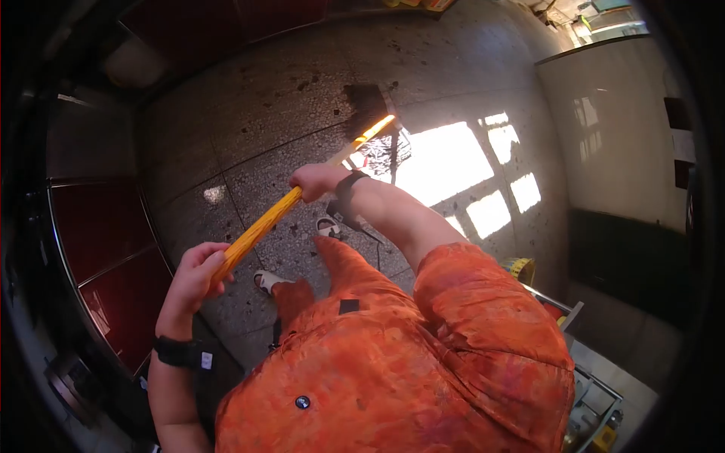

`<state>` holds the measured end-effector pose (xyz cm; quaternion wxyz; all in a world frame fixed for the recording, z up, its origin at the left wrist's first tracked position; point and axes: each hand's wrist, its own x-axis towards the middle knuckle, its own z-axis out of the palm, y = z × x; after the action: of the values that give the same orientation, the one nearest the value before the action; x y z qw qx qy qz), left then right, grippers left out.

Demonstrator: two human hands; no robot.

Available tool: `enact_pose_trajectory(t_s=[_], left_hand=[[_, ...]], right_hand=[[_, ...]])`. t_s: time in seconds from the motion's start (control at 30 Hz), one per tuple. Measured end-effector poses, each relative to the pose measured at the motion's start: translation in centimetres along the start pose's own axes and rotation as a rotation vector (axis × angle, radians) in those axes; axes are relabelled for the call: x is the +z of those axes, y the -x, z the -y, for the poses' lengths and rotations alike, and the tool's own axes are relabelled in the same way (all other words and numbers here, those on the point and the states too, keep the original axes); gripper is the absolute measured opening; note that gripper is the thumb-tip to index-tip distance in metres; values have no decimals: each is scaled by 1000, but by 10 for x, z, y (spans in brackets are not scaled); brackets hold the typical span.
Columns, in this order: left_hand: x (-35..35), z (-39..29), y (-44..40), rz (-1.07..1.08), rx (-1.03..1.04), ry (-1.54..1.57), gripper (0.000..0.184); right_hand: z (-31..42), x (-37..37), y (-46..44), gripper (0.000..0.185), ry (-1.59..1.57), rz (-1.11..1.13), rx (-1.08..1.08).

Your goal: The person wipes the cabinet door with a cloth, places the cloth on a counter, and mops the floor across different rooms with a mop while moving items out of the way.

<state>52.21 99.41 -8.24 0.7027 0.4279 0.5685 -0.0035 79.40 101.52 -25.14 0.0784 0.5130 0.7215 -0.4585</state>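
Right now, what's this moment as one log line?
left grip: around yellow pole | right grip: around it too, farther forward | speckled floor: bright sunlit patches

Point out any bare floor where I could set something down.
Two patches of floor look bare: between the red cabinet and the yellow pole, and the sunlit stretch before the pale panel. Crowded: by the sandals, and at the metal rack, lower right.

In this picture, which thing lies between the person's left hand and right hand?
A stretch of the yellow pole runs between the left hand and the right hand, with speckled floor beneath it, as the head view shows.
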Motion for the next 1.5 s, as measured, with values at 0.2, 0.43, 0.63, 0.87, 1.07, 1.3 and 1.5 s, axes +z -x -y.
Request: enact_pose_trajectory(t_s=[0.2,0.43,0.63,0.87,1.07,1.3,1.5], left_hand=[[133,-17,-96,243,37,74,31],[39,64,-21,352,-115,14,41],[-55,164,101,304,-187,-168,37],[-195,171,262,6,-416,-246,37],[-186,130,293,-110,-462,-494,27],[-146,160,263,-86,-426,-495,31],[-64,118,104,23,-141,-521,26]], right_hand=[[-129,-6,76,24,244,-232,389],[-13,67,60,22,226,-243,201],[109,183,3,20,130,-119,-109],[303,241,-62,15,-117,-108,-406],[337,234,-54,19,-292,-79,-465],[279,241,-33,20,-194,51,-423],[113,193,8,19,-111,-227,-47]])
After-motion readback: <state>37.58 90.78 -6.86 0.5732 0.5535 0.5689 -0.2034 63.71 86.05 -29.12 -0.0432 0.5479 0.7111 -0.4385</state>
